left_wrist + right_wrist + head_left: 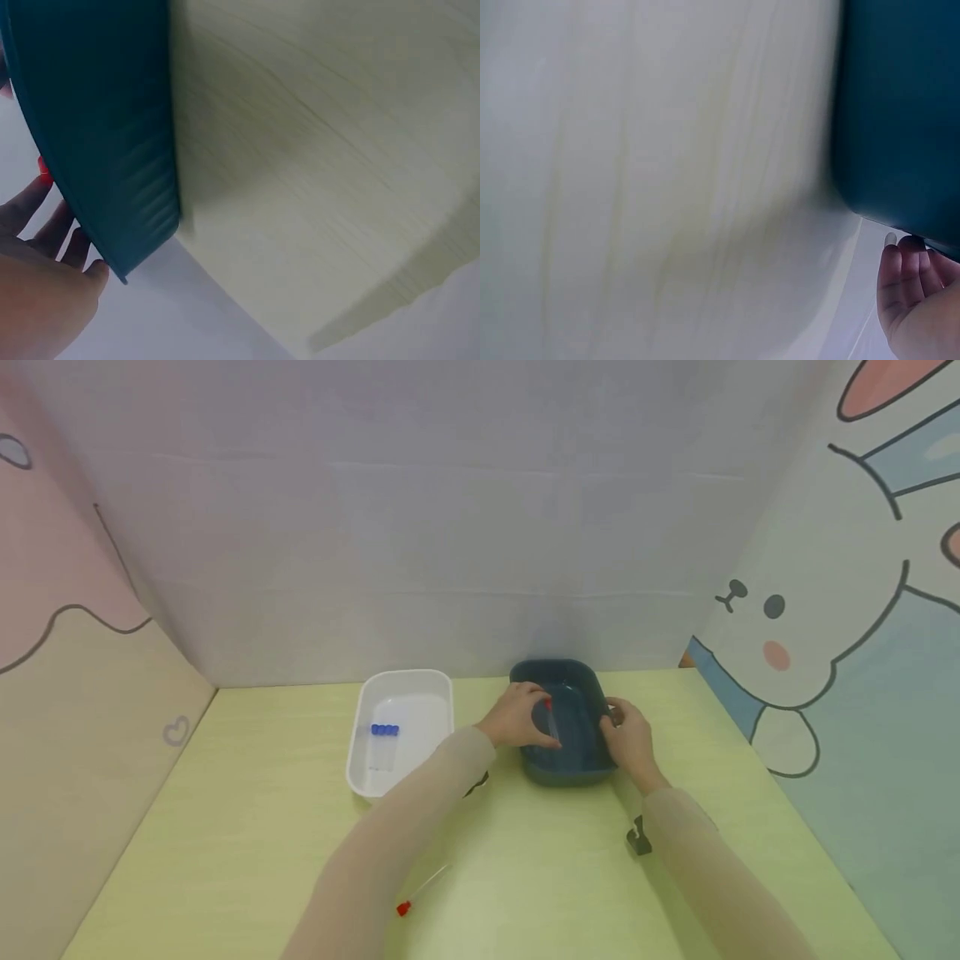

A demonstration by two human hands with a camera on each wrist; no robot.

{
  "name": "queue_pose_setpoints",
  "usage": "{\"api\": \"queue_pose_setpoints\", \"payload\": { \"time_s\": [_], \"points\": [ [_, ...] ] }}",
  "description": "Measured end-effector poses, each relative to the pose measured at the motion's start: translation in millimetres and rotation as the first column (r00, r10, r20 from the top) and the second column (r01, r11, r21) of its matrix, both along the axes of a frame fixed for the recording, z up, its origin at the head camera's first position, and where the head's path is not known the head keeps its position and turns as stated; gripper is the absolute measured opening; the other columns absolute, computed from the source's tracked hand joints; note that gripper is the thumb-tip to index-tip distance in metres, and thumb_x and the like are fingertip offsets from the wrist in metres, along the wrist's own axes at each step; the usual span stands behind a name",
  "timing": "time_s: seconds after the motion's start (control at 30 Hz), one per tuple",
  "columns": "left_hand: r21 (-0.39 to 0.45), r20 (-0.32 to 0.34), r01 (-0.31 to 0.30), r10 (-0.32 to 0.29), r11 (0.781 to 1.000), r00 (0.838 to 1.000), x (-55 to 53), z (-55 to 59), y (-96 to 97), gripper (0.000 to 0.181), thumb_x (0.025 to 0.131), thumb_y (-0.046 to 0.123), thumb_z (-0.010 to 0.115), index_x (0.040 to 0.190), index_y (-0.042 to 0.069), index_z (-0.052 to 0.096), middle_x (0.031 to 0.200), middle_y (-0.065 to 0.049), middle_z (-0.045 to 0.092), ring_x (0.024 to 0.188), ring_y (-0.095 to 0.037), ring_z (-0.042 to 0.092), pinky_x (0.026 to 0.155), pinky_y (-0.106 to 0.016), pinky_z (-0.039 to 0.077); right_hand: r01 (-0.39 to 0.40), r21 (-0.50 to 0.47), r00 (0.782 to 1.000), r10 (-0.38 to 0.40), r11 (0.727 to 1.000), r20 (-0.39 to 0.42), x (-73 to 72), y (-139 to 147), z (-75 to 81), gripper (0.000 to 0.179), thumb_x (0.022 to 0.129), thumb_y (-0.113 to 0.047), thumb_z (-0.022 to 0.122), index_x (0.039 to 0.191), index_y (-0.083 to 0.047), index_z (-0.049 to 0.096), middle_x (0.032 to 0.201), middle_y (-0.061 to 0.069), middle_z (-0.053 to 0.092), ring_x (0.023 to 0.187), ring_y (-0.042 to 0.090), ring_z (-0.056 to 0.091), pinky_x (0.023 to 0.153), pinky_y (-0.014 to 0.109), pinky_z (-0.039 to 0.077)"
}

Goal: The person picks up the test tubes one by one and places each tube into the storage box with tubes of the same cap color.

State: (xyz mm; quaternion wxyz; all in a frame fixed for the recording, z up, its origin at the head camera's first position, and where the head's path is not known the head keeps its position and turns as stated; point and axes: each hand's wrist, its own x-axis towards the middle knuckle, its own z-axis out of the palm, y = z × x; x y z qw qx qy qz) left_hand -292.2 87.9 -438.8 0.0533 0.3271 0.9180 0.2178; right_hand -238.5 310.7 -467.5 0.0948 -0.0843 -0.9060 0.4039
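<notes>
A dark teal bin (564, 768) stands at the back of the table, near the wall. Over its inside, my left hand (519, 717) pinches a clear test tube with a red cap (548, 703) between thumb and fingers. In the left wrist view that red cap (45, 171) shows at the fingertips, and the bin's wall hides the rest of the tube. On the bin's right side, my right hand (628, 739) grips the rim. The right wrist view shows the right hand's curled fingers (907, 277) at the bin's edge.
Left of the bin is a white tray (431, 710) with several blue-capped tubes (384, 745) side by side in it. Another red-capped tube (405, 907) lies on the yellow table (247, 843), beside the left forearm. Walls with printed cartoons stand behind and on both sides.
</notes>
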Motion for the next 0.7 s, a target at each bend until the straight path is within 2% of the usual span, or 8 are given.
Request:
{"api": "queue_pose_setpoints", "payload": {
  "time_s": [0.17, 0.47, 0.57, 0.7],
  "points": [
    [-0.037, -0.029, -0.012, 0.011, 0.999, 1.000, -5.5, -7.7, 2.6, 0.081, 0.078, 0.054, 0.087, 0.143, 0.014, 0.059, 0.155, -0.009, 0.048, 0.148, -0.031, 0.038, 0.126, -0.043, 0.034, 0.001, 0.002, 1.000, -0.001, 1.000, 0.000, -0.5, 0, -1.9, 0.044, 0.102, -0.009, 0.050, 0.145, 0.003, 0.051, 0.125, 0.032, 0.064, 0.118, 0.045, 0.061, 0.101, 0.057, 0.051],
    [-0.054, -0.045, -0.068, 0.066, 0.996, 0.997, -11.6, -22.9, 6.7, 0.084, 0.074, 0.054, 0.089, 0.142, 0.014, 0.061, 0.163, -0.011, 0.038, 0.152, -0.032, 0.031, 0.130, -0.048, 0.022, -0.011, 0.003, 1.000, 0.011, 1.000, 0.004, -2.4, 1, -6.9, 0.045, 0.103, -0.008, 0.050, 0.146, 0.004, 0.050, 0.126, 0.031, 0.064, 0.120, 0.045, 0.062, 0.102, 0.057, 0.052],
    [-0.048, -0.040, -0.074, 0.072, 0.996, 0.997, -11.0, -23.4, 6.7, 0.081, 0.074, 0.053, 0.090, 0.139, 0.012, 0.063, 0.165, -0.011, 0.036, 0.154, -0.032, 0.029, 0.131, -0.048, 0.020, -0.009, 0.006, 1.000, 0.009, 1.000, -0.003, -2.9, 2, -6.8, 0.045, 0.103, -0.008, 0.050, 0.145, 0.004, 0.050, 0.125, 0.031, 0.064, 0.119, 0.045, 0.062, 0.102, 0.057, 0.052],
    [-0.052, -0.036, -0.075, 0.073, 0.996, 0.997, -10.3, -19.6, 7.2, 0.066, 0.074, 0.050, 0.091, 0.124, 0.013, 0.069, 0.166, -0.015, 0.033, 0.155, -0.034, 0.026, 0.132, -0.049, 0.018, -0.007, 0.014, 1.000, 0.007, 1.000, -0.019, -3.4, 2, -5.4, 0.044, 0.102, -0.008, 0.051, 0.145, 0.004, 0.051, 0.125, 0.031, 0.064, 0.118, 0.045, 0.063, 0.102, 0.057, 0.052]
  ]
}}
